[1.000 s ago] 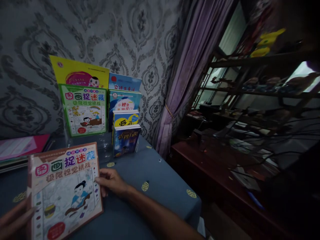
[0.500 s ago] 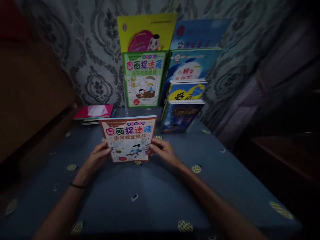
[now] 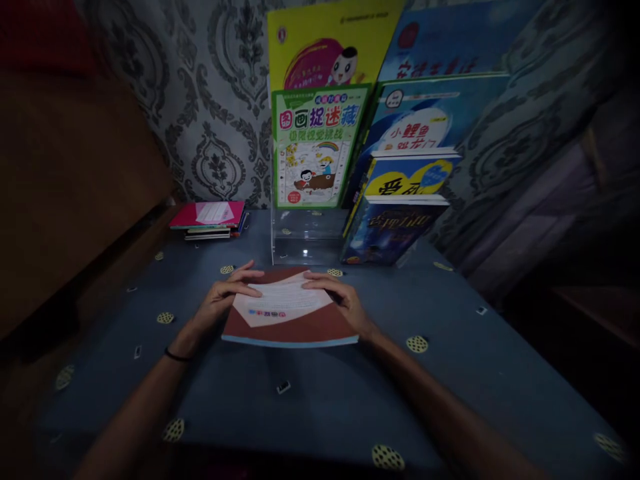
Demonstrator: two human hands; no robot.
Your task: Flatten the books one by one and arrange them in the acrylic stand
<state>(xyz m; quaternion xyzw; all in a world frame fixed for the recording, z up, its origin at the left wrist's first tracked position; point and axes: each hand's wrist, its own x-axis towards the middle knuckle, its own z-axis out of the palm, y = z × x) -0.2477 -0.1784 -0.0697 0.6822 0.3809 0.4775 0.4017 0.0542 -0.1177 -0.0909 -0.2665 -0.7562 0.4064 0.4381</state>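
Between my hands is a thin picture book (image 3: pixel 295 327), its brown back cover facing up with a white text panel. The spine edge points toward me and the cover bows slightly. My left hand (image 3: pixel 225 293) grips its left far corner, fingers over the cover. At the right far side my right hand (image 3: pixel 340 297) holds it the same way, fingers lying on the white panel. Beyond the book stands a clear acrylic book rack (image 3: pixel 305 247). A green-bordered picture book (image 3: pixel 317 147) with a similar title rests in the rack's left column.
The rack also bears a yellow book (image 3: pixel 370 33), a tall blue book (image 3: pixel 450 40), a teal book (image 3: pixel 430 113), a yellow-and-blue book (image 3: pixel 400 173) and a dark blue book (image 3: pixel 395 230). A small book stack (image 3: pixel 215 217) lies left on the blue tablecloth (image 3: pixel 320 420). Patterned wall behind.
The book has turned over in my hands, from its upright front cover to the brown back cover, tipped flatter. The view has moved closer, and the rack's lower left tier is now visible.
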